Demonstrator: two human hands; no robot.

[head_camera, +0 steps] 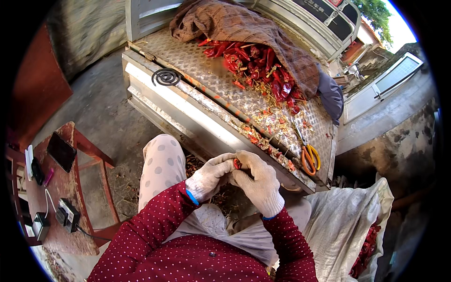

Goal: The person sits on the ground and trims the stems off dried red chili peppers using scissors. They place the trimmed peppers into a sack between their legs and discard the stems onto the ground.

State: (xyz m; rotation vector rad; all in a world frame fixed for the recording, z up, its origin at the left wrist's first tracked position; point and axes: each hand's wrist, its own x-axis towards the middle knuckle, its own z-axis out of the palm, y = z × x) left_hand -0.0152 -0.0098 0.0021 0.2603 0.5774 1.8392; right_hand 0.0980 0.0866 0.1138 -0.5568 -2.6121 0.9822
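Above my lap, my left hand (211, 176) and my right hand (260, 184), both in white knit gloves, meet at the fingertips. A small piece of red chili pepper (237, 163) shows between them, mostly hidden by the fingers. Beyond my hands, a heap of dried red chili peppers (252, 61) lies on the metal truck bed (176, 44), partly under a brown checked cloth (232, 24). Orange-and-yellow-handled scissors (308, 158) rest near the bed's right corner, blades pointing away from me. Chili scraps and seeds (267, 118) litter the bed around them.
A black mosquito coil (166, 77) lies on the lowered tailgate's edge (197, 112). To my left, a worn red wooden bench (67, 176) carries a dark phone or tablet (61, 151) and a charger-like device (67, 215). At right stands a white woven sack (338, 218) with red chilies inside.
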